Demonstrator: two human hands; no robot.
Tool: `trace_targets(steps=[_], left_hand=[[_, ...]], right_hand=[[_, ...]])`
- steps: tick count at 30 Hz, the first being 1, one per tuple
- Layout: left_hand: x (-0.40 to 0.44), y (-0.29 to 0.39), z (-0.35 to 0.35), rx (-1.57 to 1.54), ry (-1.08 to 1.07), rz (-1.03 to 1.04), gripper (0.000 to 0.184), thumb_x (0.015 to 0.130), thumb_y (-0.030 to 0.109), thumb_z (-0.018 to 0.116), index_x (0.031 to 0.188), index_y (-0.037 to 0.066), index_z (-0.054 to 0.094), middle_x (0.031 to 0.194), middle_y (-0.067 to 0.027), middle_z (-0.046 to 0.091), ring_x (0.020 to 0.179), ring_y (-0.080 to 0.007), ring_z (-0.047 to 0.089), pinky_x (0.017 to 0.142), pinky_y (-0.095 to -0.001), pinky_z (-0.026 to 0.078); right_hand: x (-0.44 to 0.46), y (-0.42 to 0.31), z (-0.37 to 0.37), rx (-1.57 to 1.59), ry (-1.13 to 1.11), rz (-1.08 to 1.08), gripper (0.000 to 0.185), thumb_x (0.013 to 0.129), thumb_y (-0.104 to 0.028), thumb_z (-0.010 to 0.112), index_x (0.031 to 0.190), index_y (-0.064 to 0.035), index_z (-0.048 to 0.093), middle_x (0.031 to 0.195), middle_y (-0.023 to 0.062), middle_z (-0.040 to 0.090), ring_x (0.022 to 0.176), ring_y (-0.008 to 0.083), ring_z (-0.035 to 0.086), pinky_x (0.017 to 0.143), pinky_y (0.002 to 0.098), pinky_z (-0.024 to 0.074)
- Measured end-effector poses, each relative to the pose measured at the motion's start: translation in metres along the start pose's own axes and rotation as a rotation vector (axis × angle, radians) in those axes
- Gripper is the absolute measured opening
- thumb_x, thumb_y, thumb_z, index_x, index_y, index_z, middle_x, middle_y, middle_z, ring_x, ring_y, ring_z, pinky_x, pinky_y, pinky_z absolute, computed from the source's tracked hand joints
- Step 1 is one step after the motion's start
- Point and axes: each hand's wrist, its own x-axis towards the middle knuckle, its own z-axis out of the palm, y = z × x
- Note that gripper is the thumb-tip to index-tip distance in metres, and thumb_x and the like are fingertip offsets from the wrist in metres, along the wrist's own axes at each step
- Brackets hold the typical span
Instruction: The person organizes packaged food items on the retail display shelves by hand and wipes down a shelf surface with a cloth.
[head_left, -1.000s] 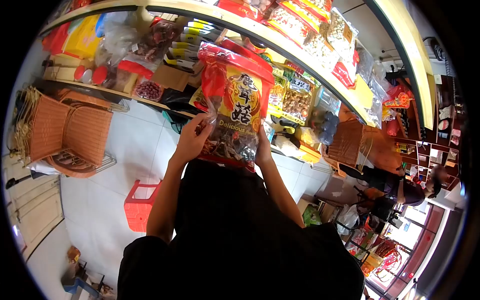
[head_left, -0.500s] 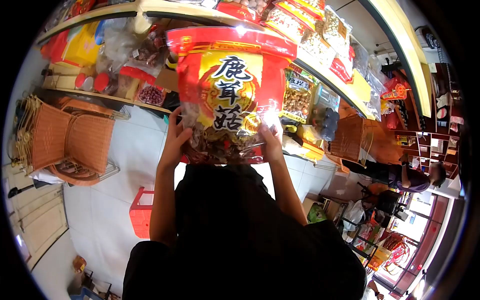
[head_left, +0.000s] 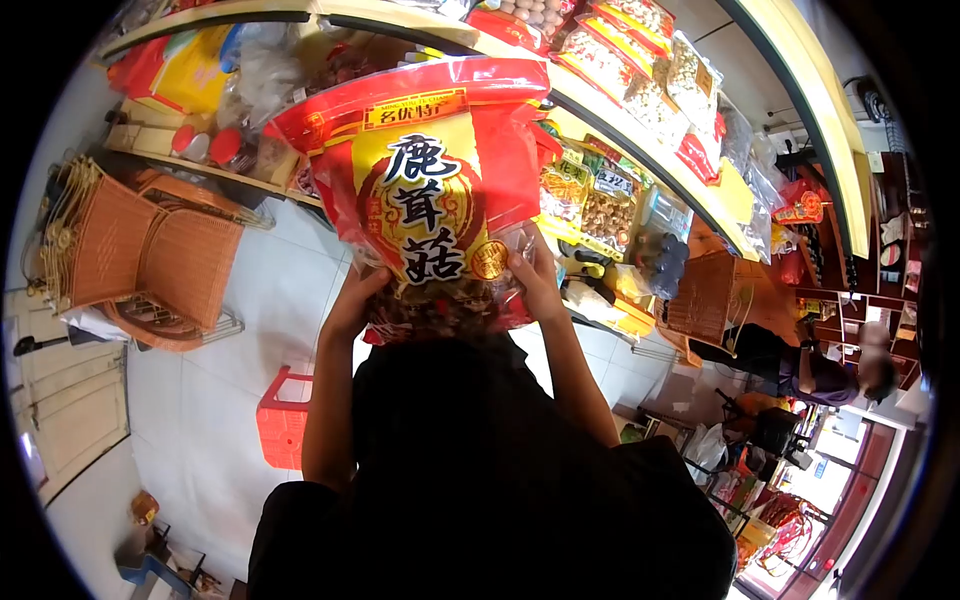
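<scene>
A large red and yellow bag of dried mushrooms [head_left: 425, 190] is held up in front of me. Black Chinese characters run down its label, and dark dried pieces show through the clear lower part. My left hand [head_left: 354, 298] grips its lower left edge, thumb on the front face. On the lower right edge is my right hand [head_left: 536, 278], gripping likewise with the thumb in front. The other fingers of both hands are mostly hidden behind the bag. Its top edge leans to the left, and it overlaps the shelves behind.
Shelves [head_left: 420, 22] with packaged dried goods [head_left: 610, 195] curve across the front. Wicker chairs [head_left: 185, 260] stand at left, a red plastic stool [head_left: 284, 420] nearer me. Another person [head_left: 800, 365] is at far right, by brown wall shelves [head_left: 840, 290].
The bag has shifted left and tilted, its top leaning further left and its lower part more creased. Both hands keep hold of it. My view has shifted slightly.
</scene>
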Motion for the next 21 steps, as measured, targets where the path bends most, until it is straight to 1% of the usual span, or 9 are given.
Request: trace_targets(steps=[1, 5, 7, 10, 12, 16, 18, 20, 21], left_hand=[[-0.002, -0.001, 0.001, -0.003, 0.025, 0.015, 0.07, 0.078, 0.024, 0.069, 0.133, -0.003, 0.035, 0.126, -0.0131, 0.051, 0.114, -0.0235, 0.051, 0.098, -0.0342, 0.04], [-0.01, 0.005, 0.01, 0.067, 0.062, 0.077, 0.064, 0.08, 0.02, 0.066, 0.132, -0.001, 0.037, 0.123, -0.0132, 0.052, 0.112, -0.0231, 0.052, 0.097, -0.0342, 0.04], [-0.013, 0.011, 0.014, 0.121, 0.099, 0.149, 0.06, 0.08, 0.017, 0.065, 0.131, -0.001, 0.038, 0.122, -0.013, 0.053, 0.111, -0.0225, 0.052, 0.096, -0.0342, 0.04], [-0.024, 0.03, 0.039, 0.178, 0.213, 0.285, 0.06, 0.08, 0.016, 0.064, 0.13, -0.002, 0.037, 0.121, -0.0129, 0.053, 0.111, -0.0221, 0.052, 0.095, -0.034, 0.041], [-0.025, 0.035, 0.041, 0.187, 0.242, 0.314, 0.06, 0.081, 0.015, 0.064, 0.131, -0.002, 0.036, 0.122, -0.0131, 0.053, 0.111, -0.0223, 0.052, 0.095, -0.0337, 0.041], [-0.031, 0.045, 0.046, 0.225, 0.254, 0.284, 0.061, 0.081, 0.013, 0.063, 0.133, -0.001, 0.033, 0.124, -0.0131, 0.051, 0.111, -0.0221, 0.051, 0.095, -0.0329, 0.041], [-0.031, 0.044, 0.041, 0.24, 0.256, 0.269, 0.062, 0.082, 0.012, 0.062, 0.134, -0.001, 0.032, 0.125, -0.0124, 0.05, 0.111, -0.0217, 0.051, 0.094, -0.0323, 0.041], [-0.028, 0.038, 0.032, 0.24, 0.273, 0.181, 0.065, 0.083, 0.013, 0.061, 0.137, 0.001, 0.028, 0.126, -0.0105, 0.048, 0.11, -0.0203, 0.05, 0.094, -0.0309, 0.04], [-0.024, 0.033, 0.025, 0.293, 0.246, 0.235, 0.065, 0.083, 0.015, 0.061, 0.137, 0.002, 0.027, 0.127, -0.0089, 0.047, 0.11, -0.0194, 0.049, 0.093, -0.0307, 0.04]], right_hand=[[0.002, -0.004, 0.0, 0.025, -0.034, 0.03, 0.068, 0.086, -0.024, 0.062, 0.14, 0.0027, 0.029, 0.134, 0.0125, 0.043, 0.125, 0.0212, 0.04, 0.104, 0.0337, 0.0292], [0.01, -0.005, 0.003, 0.076, -0.063, 0.051, 0.076, 0.085, -0.027, 0.063, 0.143, 0.0013, 0.022, 0.139, 0.0117, 0.038, 0.124, 0.0217, 0.041, 0.104, 0.0335, 0.0302], [0.016, 0.006, 0.001, 0.101, -0.167, 0.018, 0.092, 0.082, -0.032, 0.067, 0.146, -0.0012, 0.01, 0.145, 0.0114, 0.028, 0.124, 0.0226, 0.041, 0.103, 0.0336, 0.0307], [0.015, 0.005, 0.001, 0.125, -0.261, 0.086, 0.106, 0.077, -0.035, 0.073, 0.147, -0.0035, 0.001, 0.15, 0.0105, 0.018, 0.128, 0.0233, 0.036, 0.105, 0.0342, 0.0288], [0.016, -0.004, 0.005, 0.113, -0.272, 0.15, 0.112, 0.073, -0.035, 0.077, 0.147, -0.0036, 0.0, 0.15, 0.0104, 0.019, 0.128, 0.0228, 0.037, 0.102, 0.0339, 0.0335], [0.014, -0.011, 0.012, 0.132, -0.295, 0.11, 0.107, 0.073, -0.027, 0.077, 0.146, -0.0023, 0.002, 0.145, 0.0108, 0.028, 0.127, 0.0228, 0.039, 0.1, 0.0341, 0.037], [0.01, -0.008, 0.01, 0.144, -0.227, 0.204, 0.102, 0.075, -0.02, 0.075, 0.146, -0.0018, 0.004, 0.144, 0.0124, 0.029, 0.13, 0.024, 0.034, 0.105, 0.0363, 0.0314], [0.008, -0.021, 0.019, 0.157, -0.19, 0.112, 0.097, 0.077, -0.012, 0.073, 0.146, -0.0006, 0.007, 0.143, 0.0141, 0.031, 0.128, 0.0237, 0.038, 0.102, 0.036, 0.0363], [0.006, -0.023, 0.021, 0.149, -0.171, 0.104, 0.093, 0.077, -0.009, 0.072, 0.145, -0.0001, 0.01, 0.14, 0.0136, 0.035, 0.126, 0.0229, 0.04, 0.101, 0.0355, 0.0378]])
